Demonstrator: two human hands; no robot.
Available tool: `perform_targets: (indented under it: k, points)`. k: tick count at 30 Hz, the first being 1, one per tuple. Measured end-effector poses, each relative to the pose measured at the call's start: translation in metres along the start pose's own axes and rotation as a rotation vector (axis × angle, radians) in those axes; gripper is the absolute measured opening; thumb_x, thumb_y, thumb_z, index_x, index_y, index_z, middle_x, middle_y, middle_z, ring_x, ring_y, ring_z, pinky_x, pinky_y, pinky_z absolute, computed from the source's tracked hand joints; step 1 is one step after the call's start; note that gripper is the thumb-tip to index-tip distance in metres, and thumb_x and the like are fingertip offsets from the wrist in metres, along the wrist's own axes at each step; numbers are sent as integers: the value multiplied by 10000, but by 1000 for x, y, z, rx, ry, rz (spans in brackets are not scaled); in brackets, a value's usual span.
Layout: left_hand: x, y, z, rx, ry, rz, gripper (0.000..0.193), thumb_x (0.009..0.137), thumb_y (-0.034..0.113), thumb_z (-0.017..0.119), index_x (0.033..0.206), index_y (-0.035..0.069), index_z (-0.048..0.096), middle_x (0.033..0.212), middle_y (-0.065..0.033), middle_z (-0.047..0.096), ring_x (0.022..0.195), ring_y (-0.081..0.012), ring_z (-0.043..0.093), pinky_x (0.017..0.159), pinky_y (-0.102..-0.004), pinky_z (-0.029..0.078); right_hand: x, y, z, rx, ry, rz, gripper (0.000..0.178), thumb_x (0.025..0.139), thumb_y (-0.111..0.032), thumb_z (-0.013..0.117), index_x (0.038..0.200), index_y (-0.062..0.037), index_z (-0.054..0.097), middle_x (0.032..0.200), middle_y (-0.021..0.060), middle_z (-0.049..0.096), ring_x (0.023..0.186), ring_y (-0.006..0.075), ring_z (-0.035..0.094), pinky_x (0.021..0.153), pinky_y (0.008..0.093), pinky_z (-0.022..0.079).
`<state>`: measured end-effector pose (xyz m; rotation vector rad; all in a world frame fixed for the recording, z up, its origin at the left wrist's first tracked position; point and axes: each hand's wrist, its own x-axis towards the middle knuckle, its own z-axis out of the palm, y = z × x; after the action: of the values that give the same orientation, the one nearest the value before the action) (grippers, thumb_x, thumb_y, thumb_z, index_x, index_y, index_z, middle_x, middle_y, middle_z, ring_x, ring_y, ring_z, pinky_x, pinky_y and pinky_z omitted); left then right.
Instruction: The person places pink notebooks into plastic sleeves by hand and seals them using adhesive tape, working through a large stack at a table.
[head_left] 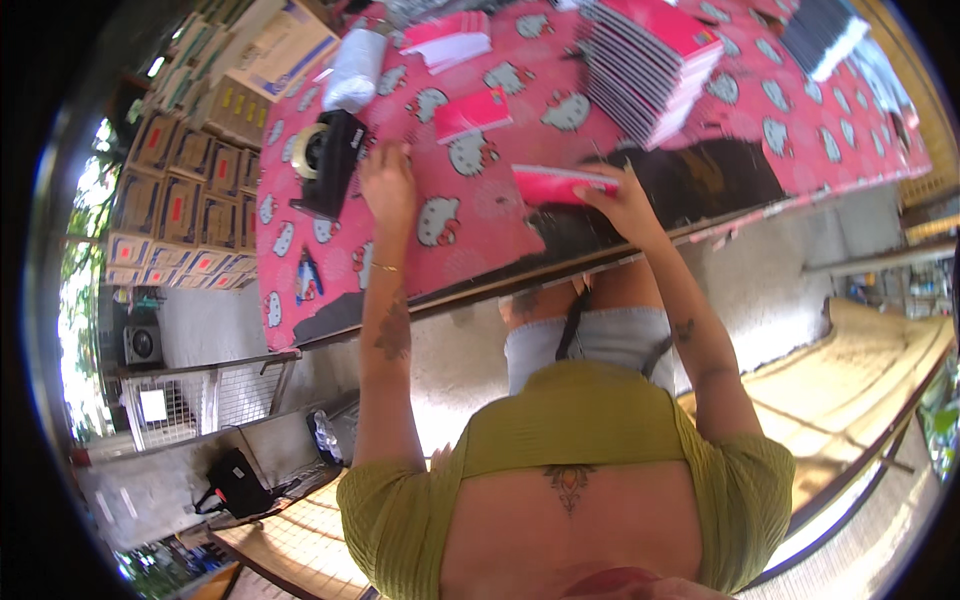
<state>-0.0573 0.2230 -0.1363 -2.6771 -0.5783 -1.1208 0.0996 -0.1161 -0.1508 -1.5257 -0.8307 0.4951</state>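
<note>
My right hand [622, 204] grips the right end of a pink notebook [541, 184] with a pale edge, just over the table's near edge. My left hand [388, 184] holds nothing that I can see; its fingers reach forward over the pink patterned table cover [400, 268]. Close to its left stands a black tape dispenser [340, 165] with a roll of tape [310, 150]. Farther in, between my hands, lies a flat pink booklet [472, 115].
A tall stack of pink notebooks [655, 75] rises at the back right, a smaller pink pile [448, 42] at the back. Beside that is a plastic-wrapped roll [357, 68]. A blue-handled tool [309, 277] lies front left. Cardboard boxes [180, 190] are piled beyond the table's left side.
</note>
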Motion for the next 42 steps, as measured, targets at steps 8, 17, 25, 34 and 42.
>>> perform_targets:
  k: [8,17,25,34,42]
  points:
    - [5,85,-37,-534,-39,-79,178,921,153,670,1045,26,645,861,-150,639,739,-353,627,627,-436,501,-7,2,-6,82,-53,14,300,935,-72,667,1221,18,657,1082,53,699,958,98,611,870,246,496]
    - [-21,142,-61,-836,-190,-90,246,871,96,730,1107,32,699,844,-104,652,685,-220,627,601,-327,493,-7,-2,0,70,-43,-25,254,935,-45,656,1185,-9,686,1051,53,715,920,86,611,840,239,496]
    - [-22,135,-66,-867,-166,-110,186,849,86,746,1021,24,715,839,-118,676,715,-245,674,626,-317,516,-8,-8,0,108,-28,15,270,923,-31,667,1191,-5,684,1068,57,712,941,88,615,857,240,503]
    - [-18,125,-66,-800,-193,-96,188,837,90,741,1016,33,724,863,-115,690,743,-248,687,638,-320,523,-8,-6,0,89,-44,23,250,926,-66,680,1160,19,679,1077,43,690,964,96,606,876,243,483]
    - [-10,117,-67,-882,-306,-58,207,834,37,741,1038,6,721,907,-122,710,798,-217,708,682,-317,542,-7,0,0,158,-42,38,252,927,-69,681,1163,21,674,1063,41,691,960,100,607,871,247,483]
